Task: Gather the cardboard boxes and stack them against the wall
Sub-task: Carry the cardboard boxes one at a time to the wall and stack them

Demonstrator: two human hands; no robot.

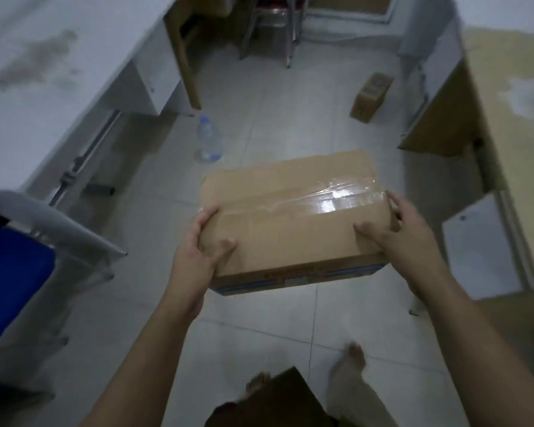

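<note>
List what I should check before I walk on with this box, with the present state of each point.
1. Left hand grip on the taped box, thumb on top, fingers round the edge: ok.
2. Right hand grip on the opposite edge: ok.
3. Top flaps closed by tape: ok.
4. Path ahead, water bottle stands in the way: not ok.
5. Small box ahead, not yet gathered: not ok.
6. Where to stack it: cannot tell.

two cardboard boxes: large box (293, 223), small box (371, 97). two hands: left hand (198, 254), right hand (404, 229). one water bottle (209, 138). two desks: left desk (43, 72), right desk (512, 118).
</note>
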